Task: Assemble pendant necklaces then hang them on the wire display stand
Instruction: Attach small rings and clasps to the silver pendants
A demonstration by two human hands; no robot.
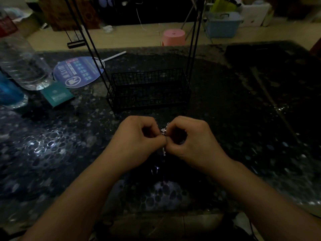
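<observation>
My left hand (137,138) and my right hand (189,138) meet fingertip to fingertip above the dark speckled table (243,129). Both pinch a thin silver necklace chain (164,132) with a small sparkling pendant between them. A short length of chain hangs down below the fingers; a glint (155,168) lies on the table beneath. The black wire display stand (149,89) sits just beyond my hands: a low wire basket with tall rods rising out of the frame. No necklace is visible on it.
At the left stand a clear water bottle (22,63) and a blue bottle (10,93), with a teal packet (58,95) and a round blue hand fan (79,71) beside them. A pink stool (173,37) and blue bin (223,23) stand on the floor beyond.
</observation>
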